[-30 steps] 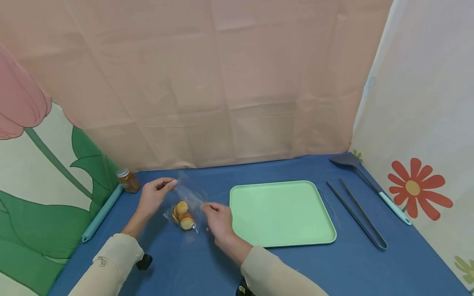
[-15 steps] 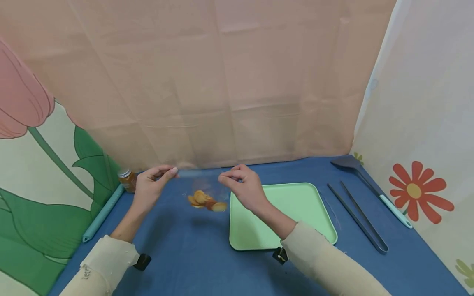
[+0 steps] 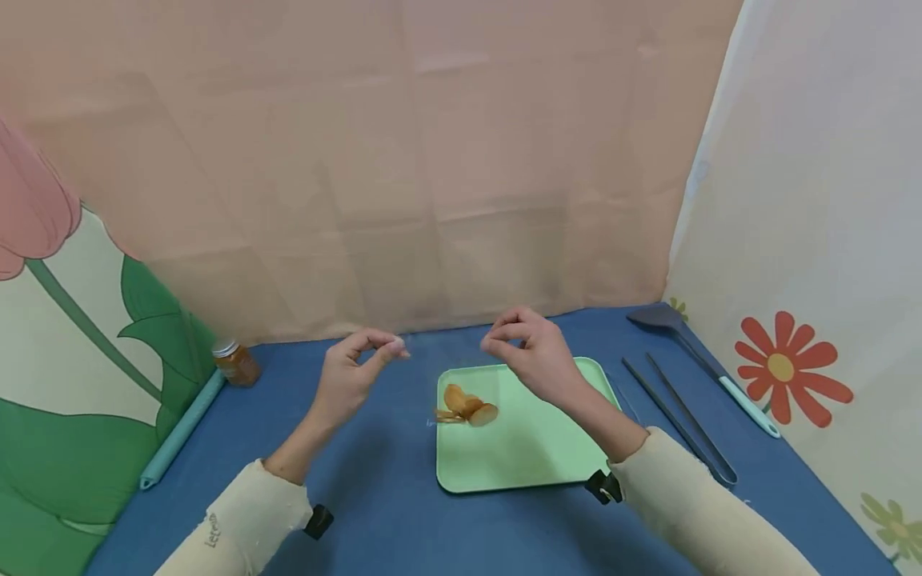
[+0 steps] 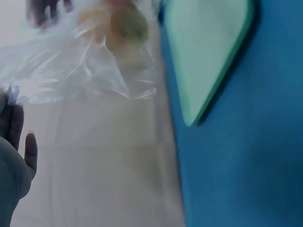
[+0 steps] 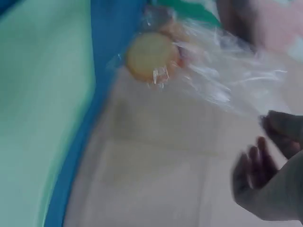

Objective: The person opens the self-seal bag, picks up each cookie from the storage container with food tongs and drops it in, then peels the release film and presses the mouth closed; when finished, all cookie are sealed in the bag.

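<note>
Between both hands hangs a transparent plastic bag with several round golden biscuits in its lower part. My left hand pinches one upper corner with thumb and fingers. The opposite corner is pinched by my right hand. In the head view the biscuits appear over the left part of a light green tray; both wrist views show the bag raised off the table. Its film is barely visible from the head, and whether its mouth is parted cannot be seen.
Right of the tray lie black tongs and a dark spatula with a pale blue handle. At the left edge are a lidded spice jar and a teal roll. A draped cloth wall stands behind.
Both hands have lifted the bag of biscuits off the blue cloth and carried it right, over the tray's left part. The hands have spread farther apart.
</note>
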`<control>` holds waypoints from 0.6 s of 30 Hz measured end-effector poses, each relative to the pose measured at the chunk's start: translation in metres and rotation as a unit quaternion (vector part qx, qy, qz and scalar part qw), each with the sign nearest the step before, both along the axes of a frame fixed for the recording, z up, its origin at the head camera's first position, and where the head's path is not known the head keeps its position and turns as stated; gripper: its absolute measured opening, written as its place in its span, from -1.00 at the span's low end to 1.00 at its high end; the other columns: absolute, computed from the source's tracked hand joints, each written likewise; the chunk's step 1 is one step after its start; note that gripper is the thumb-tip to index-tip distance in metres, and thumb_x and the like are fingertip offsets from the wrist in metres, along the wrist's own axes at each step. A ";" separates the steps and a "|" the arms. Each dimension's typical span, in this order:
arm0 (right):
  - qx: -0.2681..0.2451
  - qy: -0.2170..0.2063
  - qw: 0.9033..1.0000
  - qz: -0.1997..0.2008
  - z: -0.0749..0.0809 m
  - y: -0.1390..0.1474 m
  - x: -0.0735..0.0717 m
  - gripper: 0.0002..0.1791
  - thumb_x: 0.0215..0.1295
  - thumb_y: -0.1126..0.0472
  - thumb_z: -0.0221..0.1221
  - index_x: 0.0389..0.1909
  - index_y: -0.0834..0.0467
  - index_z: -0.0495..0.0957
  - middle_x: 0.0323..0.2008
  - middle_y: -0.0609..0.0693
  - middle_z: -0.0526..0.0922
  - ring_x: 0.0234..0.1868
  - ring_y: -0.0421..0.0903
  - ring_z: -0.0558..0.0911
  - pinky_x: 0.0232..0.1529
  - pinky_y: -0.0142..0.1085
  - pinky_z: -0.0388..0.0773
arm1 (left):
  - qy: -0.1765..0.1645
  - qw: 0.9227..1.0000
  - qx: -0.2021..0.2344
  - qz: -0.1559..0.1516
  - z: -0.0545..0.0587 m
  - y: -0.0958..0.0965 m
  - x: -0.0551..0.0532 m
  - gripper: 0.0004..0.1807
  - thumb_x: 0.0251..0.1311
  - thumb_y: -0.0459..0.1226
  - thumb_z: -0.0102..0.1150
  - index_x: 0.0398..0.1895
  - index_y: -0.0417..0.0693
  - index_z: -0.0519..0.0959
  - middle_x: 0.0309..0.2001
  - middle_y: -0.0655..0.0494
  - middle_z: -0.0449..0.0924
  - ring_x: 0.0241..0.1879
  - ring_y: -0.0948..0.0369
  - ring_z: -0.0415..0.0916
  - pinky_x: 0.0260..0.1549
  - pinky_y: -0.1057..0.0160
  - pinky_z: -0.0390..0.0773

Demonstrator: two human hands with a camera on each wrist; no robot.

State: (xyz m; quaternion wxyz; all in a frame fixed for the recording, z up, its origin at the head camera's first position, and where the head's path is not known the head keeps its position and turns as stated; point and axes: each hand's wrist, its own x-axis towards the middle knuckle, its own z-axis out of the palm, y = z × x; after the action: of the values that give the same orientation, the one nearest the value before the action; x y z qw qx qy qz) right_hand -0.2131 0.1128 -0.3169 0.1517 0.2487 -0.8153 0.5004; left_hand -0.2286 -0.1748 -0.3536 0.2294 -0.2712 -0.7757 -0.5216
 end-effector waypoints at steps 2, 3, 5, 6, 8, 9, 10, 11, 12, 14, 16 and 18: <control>0.010 -0.001 1.000 -0.015 0.001 0.009 -0.006 -0.84 0.40 0.18 0.25 -0.27 0.13 0.78 -0.08 0.01 0.58 -0.13 -0.15 0.52 -0.23 -0.30 0.48 | -0.010 1.000 0.005 -0.001 -0.003 0.009 -0.005 -0.94 0.36 -0.39 0.20 -0.18 -0.15 0.65 -0.29 0.09 0.70 -0.16 0.37 0.62 -0.02 0.41 0.55; 0.003 -0.001 1.000 -0.023 0.002 0.015 -0.008 -0.84 0.40 0.18 0.25 -0.25 0.15 0.77 -0.07 0.02 0.57 -0.11 -0.11 0.52 -0.22 -0.27 0.48 | -0.009 1.000 0.009 -0.003 -0.003 0.014 -0.007 -0.94 0.37 -0.39 0.19 -0.18 -0.15 0.64 -0.29 0.06 0.69 -0.17 0.36 0.62 -0.03 0.39 0.56; -0.008 -0.010 1.000 -0.023 0.004 0.021 -0.009 -0.82 0.41 0.18 0.24 -0.22 0.18 0.77 -0.04 0.05 0.56 -0.04 -0.07 0.52 -0.16 -0.24 0.48 | -0.010 1.000 0.010 -0.004 -0.004 0.017 -0.006 -0.94 0.37 -0.37 0.19 -0.19 -0.17 0.63 -0.28 0.04 0.68 -0.17 0.34 0.62 -0.04 0.36 0.57; -0.005 -0.020 1.000 -0.021 0.004 0.024 -0.010 -0.82 0.41 0.17 0.24 -0.22 0.16 0.77 -0.03 0.03 0.57 -0.03 -0.07 0.51 -0.13 -0.23 0.49 | -0.011 1.000 0.008 -0.007 -0.003 0.019 -0.007 -0.94 0.38 -0.36 0.19 -0.18 -0.16 0.63 -0.27 0.04 0.68 -0.16 0.33 0.62 -0.04 0.35 0.57; -0.013 -0.038 0.999 -0.019 0.005 0.030 -0.011 -0.82 0.40 0.16 0.25 -0.22 0.16 0.77 -0.02 0.01 0.58 0.00 -0.08 0.51 -0.10 -0.21 0.51 | -0.018 1.000 0.005 -0.009 0.000 0.022 -0.008 -0.93 0.39 -0.31 0.20 -0.18 -0.11 0.64 -0.27 0.06 0.68 -0.16 0.34 0.62 -0.03 0.33 0.57; -0.024 -0.049 0.998 -0.013 0.005 0.033 -0.011 -0.83 0.39 0.16 0.26 -0.22 0.17 0.77 -0.02 0.01 0.58 0.00 -0.08 0.51 -0.10 -0.20 0.51 | -0.022 1.000 0.006 -0.012 0.002 0.023 -0.008 -0.93 0.39 -0.30 0.21 -0.18 -0.09 0.64 -0.26 0.03 0.68 -0.16 0.33 0.63 -0.03 0.32 0.57; -0.029 -0.059 0.998 -0.005 0.005 0.035 -0.011 -0.82 0.40 0.16 0.26 -0.21 0.17 0.76 -0.01 0.01 0.58 0.02 -0.08 0.51 -0.08 -0.20 0.52 | -0.027 0.999 0.008 -0.016 0.004 0.024 -0.008 -0.93 0.39 -0.29 0.20 -0.18 -0.08 0.65 -0.26 0.02 0.68 -0.16 0.33 0.63 -0.02 0.30 0.57; -0.033 -0.070 0.997 0.004 0.006 0.036 -0.012 -0.81 0.39 0.15 0.26 -0.20 0.17 0.76 0.00 -0.01 0.58 0.04 -0.08 0.51 -0.06 -0.21 0.53 | -0.030 0.999 0.009 -0.018 0.006 0.024 -0.008 -0.93 0.39 -0.29 0.20 -0.18 -0.06 0.65 -0.26 0.02 0.68 -0.16 0.32 0.63 -0.01 0.30 0.57; -0.045 -0.082 0.996 0.013 0.005 0.038 -0.013 -0.82 0.38 0.15 0.27 -0.20 0.16 0.76 -0.01 -0.03 0.59 0.05 -0.09 0.52 -0.04 -0.21 0.54 | -0.034 0.999 0.012 -0.020 0.008 0.024 -0.007 -0.93 0.39 -0.29 0.20 -0.18 -0.04 0.66 -0.25 -0.01 0.68 -0.17 0.31 0.64 -0.01 0.29 0.58; -0.076 -0.099 0.992 0.029 0.006 0.040 -0.014 -0.83 0.38 0.16 0.27 -0.19 0.16 0.75 -0.02 -0.08 0.62 0.07 -0.11 0.53 0.00 -0.26 0.54 | -0.043 0.998 0.021 -0.031 0.013 0.024 -0.007 -0.92 0.39 -0.30 0.20 -0.16 -0.05 0.66 -0.23 -0.03 0.68 -0.17 0.29 0.66 0.01 0.27 0.59; -0.106 -0.112 0.987 0.043 0.007 0.040 -0.015 -0.85 0.38 0.16 0.26 -0.20 0.12 0.75 -0.07 -0.13 0.66 0.03 -0.12 0.56 0.01 -0.28 0.55 | -0.051 0.997 0.027 -0.045 0.017 0.024 -0.006 -0.92 0.39 -0.31 0.20 -0.16 -0.07 0.66 -0.24 -0.01 0.69 -0.16 0.27 0.67 0.02 0.27 0.60; -0.134 -0.125 0.982 0.055 0.008 0.040 -0.015 -0.88 0.39 0.16 0.26 -0.20 0.06 0.76 -0.15 -0.17 0.69 -0.04 -0.13 0.60 0.01 -0.27 0.56 | -0.060 0.996 0.033 -0.055 0.021 0.025 -0.004 -0.91 0.40 -0.31 0.19 -0.14 -0.08 0.66 -0.23 0.03 0.69 -0.15 0.25 0.67 0.02 0.26 0.60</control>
State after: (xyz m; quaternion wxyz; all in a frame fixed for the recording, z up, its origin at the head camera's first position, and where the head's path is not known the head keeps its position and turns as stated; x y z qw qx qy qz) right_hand -0.2278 0.1532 -0.3085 0.0533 0.2059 -0.7385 0.6398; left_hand -0.2328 -0.1498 -0.3330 0.1625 -0.2739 -0.7544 -0.5740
